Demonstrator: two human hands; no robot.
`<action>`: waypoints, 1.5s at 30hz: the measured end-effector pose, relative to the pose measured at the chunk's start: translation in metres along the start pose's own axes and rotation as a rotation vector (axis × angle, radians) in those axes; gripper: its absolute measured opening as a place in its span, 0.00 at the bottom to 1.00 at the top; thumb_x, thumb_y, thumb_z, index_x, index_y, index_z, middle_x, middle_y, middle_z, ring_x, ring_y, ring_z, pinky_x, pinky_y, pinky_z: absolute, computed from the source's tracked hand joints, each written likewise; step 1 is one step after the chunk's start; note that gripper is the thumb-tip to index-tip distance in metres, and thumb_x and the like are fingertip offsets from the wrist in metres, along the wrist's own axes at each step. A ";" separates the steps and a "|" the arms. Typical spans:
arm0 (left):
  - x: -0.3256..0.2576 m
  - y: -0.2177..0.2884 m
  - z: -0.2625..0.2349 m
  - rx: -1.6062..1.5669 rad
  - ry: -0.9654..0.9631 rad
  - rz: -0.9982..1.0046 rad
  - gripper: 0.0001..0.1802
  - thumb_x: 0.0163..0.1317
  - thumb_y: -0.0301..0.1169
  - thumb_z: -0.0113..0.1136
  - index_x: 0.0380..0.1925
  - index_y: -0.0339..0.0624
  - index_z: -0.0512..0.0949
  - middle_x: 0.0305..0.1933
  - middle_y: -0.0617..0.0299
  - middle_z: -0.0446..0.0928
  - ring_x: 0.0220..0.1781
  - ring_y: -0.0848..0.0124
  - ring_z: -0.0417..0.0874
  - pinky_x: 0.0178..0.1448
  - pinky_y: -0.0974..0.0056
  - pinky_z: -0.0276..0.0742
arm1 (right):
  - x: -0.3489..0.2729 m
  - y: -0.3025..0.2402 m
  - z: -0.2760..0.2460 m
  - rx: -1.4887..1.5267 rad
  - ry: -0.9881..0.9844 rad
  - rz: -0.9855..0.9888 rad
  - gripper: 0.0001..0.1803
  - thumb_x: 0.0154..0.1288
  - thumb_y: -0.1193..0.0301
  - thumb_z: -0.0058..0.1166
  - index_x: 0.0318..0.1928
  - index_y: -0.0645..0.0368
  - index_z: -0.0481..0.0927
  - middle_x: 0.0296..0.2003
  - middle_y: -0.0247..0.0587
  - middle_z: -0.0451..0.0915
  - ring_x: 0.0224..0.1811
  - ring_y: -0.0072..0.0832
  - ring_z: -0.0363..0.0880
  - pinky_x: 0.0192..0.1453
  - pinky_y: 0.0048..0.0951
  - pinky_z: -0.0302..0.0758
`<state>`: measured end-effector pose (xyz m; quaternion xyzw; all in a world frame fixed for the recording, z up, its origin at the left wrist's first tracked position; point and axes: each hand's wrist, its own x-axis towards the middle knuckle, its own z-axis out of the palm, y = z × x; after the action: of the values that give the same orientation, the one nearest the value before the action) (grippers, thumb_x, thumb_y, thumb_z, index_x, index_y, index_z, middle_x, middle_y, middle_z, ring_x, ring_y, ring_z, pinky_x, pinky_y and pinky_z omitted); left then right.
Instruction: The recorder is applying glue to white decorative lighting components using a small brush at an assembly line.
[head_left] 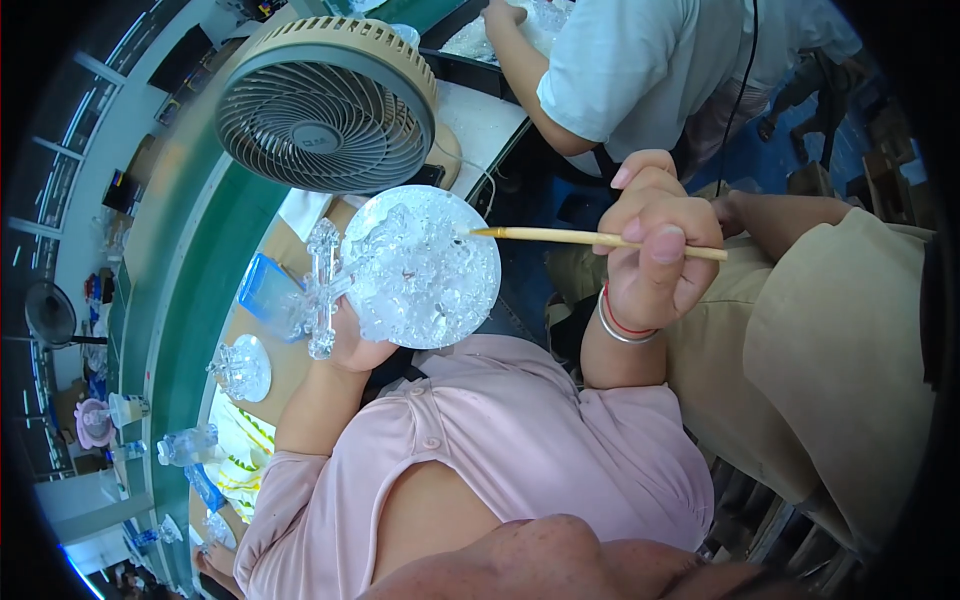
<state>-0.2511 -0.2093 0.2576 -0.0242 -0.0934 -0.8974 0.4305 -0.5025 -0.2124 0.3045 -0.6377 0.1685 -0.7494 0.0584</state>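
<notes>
In front of my chest, my left hand [362, 338] grips a round white ornament [425, 265] covered with clear crystal pieces. A clear cross [323, 290] juts from its left side. The thumb and some fingers of this hand are hidden behind the ornament. To the right, my right hand [660, 240] pinches the thin wooden handle of a paintbrush [560, 236]. The brush lies nearly level, its brownish tip pointing left at the ornament's right edge. Whether the tip touches the crystals I cannot tell.
A round desk fan [325, 110] stands just beyond the ornament. On the bench to the left are a blue box [268, 293], another clear ornament [242, 368], a plastic bottle [188, 446] and a yellow-white cloth [240, 455]. A co-worker in a light shirt [640, 70] works ahead; another person's tan clothing [830, 330] is close right.
</notes>
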 end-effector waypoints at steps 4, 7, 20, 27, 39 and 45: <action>0.000 0.000 -0.003 -0.068 0.013 -0.030 0.41 0.60 0.62 0.32 0.66 0.47 0.54 0.69 0.51 0.55 0.69 0.49 0.56 0.70 0.44 0.47 | 0.001 -0.001 -0.003 0.071 0.031 0.028 0.13 0.67 0.65 0.44 0.27 0.59 0.69 0.14 0.32 0.69 0.15 0.20 0.64 0.37 0.32 0.68; -0.002 0.001 -0.008 -0.081 0.031 -0.026 0.42 0.59 0.63 0.32 0.66 0.48 0.54 0.69 0.51 0.55 0.69 0.49 0.56 0.70 0.43 0.47 | 0.001 0.005 -0.002 0.088 0.023 0.041 0.13 0.67 0.66 0.44 0.26 0.58 0.68 0.14 0.31 0.68 0.15 0.19 0.64 0.37 0.32 0.67; -0.001 0.003 -0.024 0.040 0.036 -0.083 0.39 0.62 0.60 0.36 0.66 0.48 0.56 0.67 0.50 0.58 0.67 0.48 0.59 0.69 0.42 0.49 | 0.003 0.010 -0.018 0.226 0.055 0.134 0.13 0.68 0.67 0.41 0.26 0.56 0.67 0.11 0.30 0.66 0.12 0.17 0.60 0.38 0.31 0.64; -0.004 0.008 -0.038 0.174 0.331 -0.005 0.47 0.56 0.67 0.39 0.64 0.40 0.56 0.65 0.47 0.60 0.64 0.49 0.64 0.67 0.45 0.58 | 0.001 0.008 -0.017 0.200 0.027 0.130 0.13 0.69 0.67 0.40 0.27 0.56 0.67 0.12 0.30 0.66 0.12 0.17 0.61 0.38 0.31 0.64; -0.001 0.006 -0.040 0.018 0.132 -0.021 0.39 0.61 0.61 0.35 0.61 0.41 0.62 0.62 0.46 0.65 0.62 0.47 0.65 0.66 0.43 0.58 | 0.002 0.008 -0.019 0.309 0.160 0.130 0.14 0.69 0.65 0.37 0.27 0.55 0.66 0.11 0.31 0.63 0.11 0.18 0.59 0.36 0.33 0.62; 0.005 -0.014 -0.017 -0.083 0.200 -0.140 0.39 0.60 0.62 0.36 0.58 0.41 0.66 0.58 0.43 0.68 0.58 0.46 0.70 0.62 0.44 0.64 | 0.003 0.008 -0.005 0.324 0.135 0.133 0.13 0.69 0.66 0.37 0.27 0.56 0.66 0.10 0.30 0.62 0.10 0.18 0.59 0.36 0.33 0.62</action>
<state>-0.2648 -0.2079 0.2398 0.0541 -0.0144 -0.9263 0.3725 -0.5094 -0.2199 0.3041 -0.5558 0.0911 -0.8022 0.1983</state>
